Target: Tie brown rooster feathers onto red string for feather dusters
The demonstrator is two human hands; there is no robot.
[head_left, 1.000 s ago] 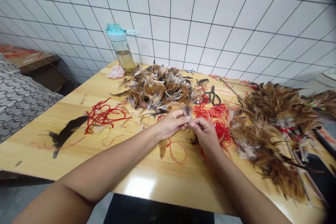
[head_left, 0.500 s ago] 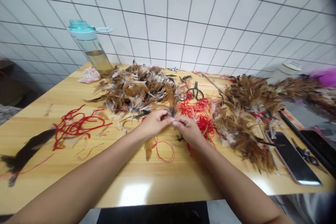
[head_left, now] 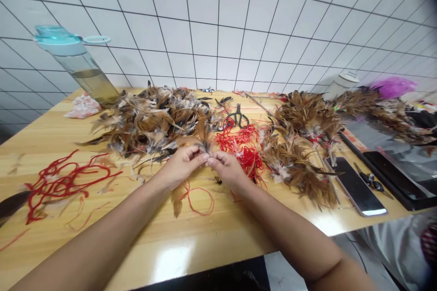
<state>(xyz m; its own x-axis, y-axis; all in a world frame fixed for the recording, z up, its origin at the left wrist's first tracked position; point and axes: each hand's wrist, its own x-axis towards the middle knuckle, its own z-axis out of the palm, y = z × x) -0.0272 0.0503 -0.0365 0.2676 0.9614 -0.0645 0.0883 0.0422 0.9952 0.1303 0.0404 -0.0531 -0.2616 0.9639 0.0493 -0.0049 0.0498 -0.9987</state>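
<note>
Both hands meet near the middle of the wooden table, fingertips together. My left hand (head_left: 186,163) is closed in a pinch on the base of a small brown feather tuft (head_left: 204,135) that fans upward. Thumb and fingers of my right hand (head_left: 226,167) pinch at the same base, touching the left fingertips. A large pile of brown feathers (head_left: 146,118) lies behind and left of the hands. Tangled red string (head_left: 251,159) is just right of them. Below the hands rest a loop of thin red string (head_left: 212,204) and a loose feather (head_left: 177,206).
Black scissors (head_left: 238,118) lie behind the red string. Feather bundles (head_left: 307,118), a phone (head_left: 358,188) and small scissors (head_left: 371,182) are at right. A bottle (head_left: 87,72) and thick red strands (head_left: 64,182) are at left. A person's light-coloured clothing (head_left: 396,245) shows lower right.
The view has turned, so the bottle, feathers and phone appear further left, and more shows at the right edge. Both hands still pinch the tuft.
</note>
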